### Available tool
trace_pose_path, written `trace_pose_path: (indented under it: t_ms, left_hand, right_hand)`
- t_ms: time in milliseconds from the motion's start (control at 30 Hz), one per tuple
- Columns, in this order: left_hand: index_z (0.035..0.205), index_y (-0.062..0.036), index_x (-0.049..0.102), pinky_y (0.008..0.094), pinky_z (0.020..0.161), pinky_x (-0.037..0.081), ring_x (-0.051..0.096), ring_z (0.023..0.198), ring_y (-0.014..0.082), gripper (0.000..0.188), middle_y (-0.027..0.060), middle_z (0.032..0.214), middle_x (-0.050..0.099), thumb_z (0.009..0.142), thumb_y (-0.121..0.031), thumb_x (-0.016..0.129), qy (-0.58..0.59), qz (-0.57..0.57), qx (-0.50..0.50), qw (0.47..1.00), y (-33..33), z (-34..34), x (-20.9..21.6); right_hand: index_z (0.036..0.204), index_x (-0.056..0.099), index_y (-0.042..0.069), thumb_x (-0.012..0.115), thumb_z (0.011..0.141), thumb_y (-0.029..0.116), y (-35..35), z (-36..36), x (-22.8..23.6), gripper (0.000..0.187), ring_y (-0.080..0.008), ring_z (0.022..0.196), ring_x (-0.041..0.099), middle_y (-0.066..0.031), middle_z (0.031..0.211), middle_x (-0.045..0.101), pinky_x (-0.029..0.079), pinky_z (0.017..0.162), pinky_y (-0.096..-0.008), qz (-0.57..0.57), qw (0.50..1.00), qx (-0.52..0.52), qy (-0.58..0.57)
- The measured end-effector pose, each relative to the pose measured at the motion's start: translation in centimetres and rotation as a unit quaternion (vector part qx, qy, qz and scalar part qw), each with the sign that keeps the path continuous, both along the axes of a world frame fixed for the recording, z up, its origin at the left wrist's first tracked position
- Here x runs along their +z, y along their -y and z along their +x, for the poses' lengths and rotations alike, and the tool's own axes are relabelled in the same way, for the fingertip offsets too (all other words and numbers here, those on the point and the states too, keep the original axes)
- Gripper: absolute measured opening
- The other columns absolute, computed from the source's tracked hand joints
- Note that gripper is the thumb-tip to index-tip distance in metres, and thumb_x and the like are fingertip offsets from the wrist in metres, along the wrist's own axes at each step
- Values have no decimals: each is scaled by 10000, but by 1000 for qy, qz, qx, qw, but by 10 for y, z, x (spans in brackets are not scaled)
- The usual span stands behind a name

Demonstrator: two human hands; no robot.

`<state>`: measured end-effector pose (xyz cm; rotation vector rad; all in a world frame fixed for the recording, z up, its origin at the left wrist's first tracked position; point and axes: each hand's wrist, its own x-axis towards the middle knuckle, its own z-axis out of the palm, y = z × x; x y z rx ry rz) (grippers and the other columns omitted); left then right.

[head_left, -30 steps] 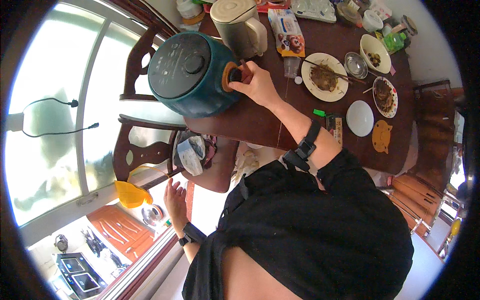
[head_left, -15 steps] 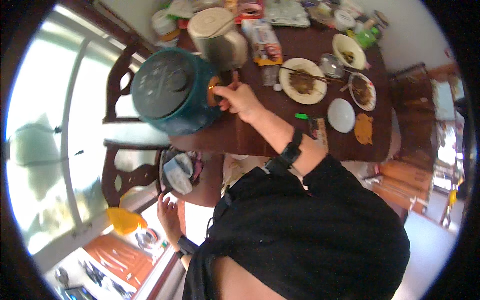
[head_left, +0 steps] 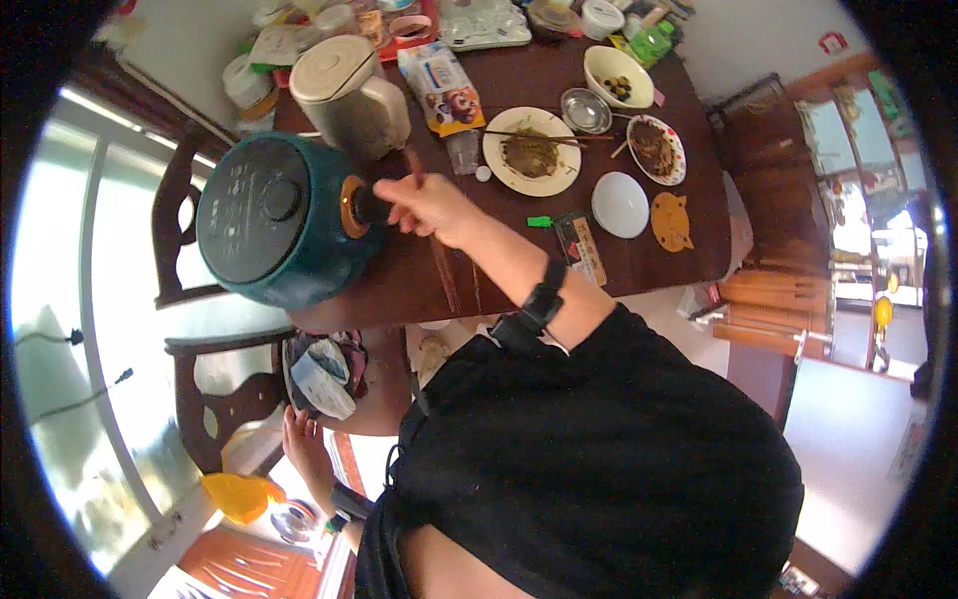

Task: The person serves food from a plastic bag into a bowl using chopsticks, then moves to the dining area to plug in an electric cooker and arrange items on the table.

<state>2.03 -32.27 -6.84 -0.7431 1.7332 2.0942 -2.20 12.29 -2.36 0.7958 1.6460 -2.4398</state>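
A dark teal air fryer [head_left: 299, 255] with a black control top stands at the left end of the dark table. Its short black handle [head_left: 370, 207], set in an orange-brown ring, points toward my right hand [head_left: 431, 208]. The thumb lies along the top of the handle's end, and the other fingers curl by its near side. My left hand [head_left: 301, 439] hangs low beside the chair seat, fingers apart, holding nothing; whether its fingertips touch the seat edge, I cannot tell.
Behind the fryer stands a beige pitcher [head_left: 344, 95]. A snack bag [head_left: 439, 85], a food plate [head_left: 494, 155] with chopsticks, bowls and a white dish [head_left: 620, 206] fill the right. Bundled cloth [head_left: 324, 379] lies on the chair [head_left: 384, 384], near a yellow object [head_left: 239, 496].
My view has shifted, so the table things sit further left in the picture. My right hand has slid outward to the handle's end, its grip looser. My left hand stays low by the chair.
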Motion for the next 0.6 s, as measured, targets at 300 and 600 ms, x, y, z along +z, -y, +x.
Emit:
trace_pose_path:
  t_ms: [300, 600]
  left_hand:
    - [1263, -20, 528, 246, 739, 460, 551, 821, 116, 387, 95, 1047, 598, 961, -257, 574, 37, 35, 10, 999, -64, 65, -14]
    - [1253, -10, 532, 207, 649, 479, 580, 715, 75, 332, 60, 907, 654, 982, -200, 536, 16, 36, -27, 999, -103, 98, 11]
  right_hand:
    - [954, 634, -9, 543, 957, 369, -70, 49, 2, 389, -115, 557, 466, -93, 740, 587, 282, 425, -210, -373, 917, -130, -61]
    - [994, 617, 18, 461, 999, 351, -48, 53, 22, 367, -170, 617, 480, -86, 762, 582, 352, 510, -273, -343, 931, -111, -49]
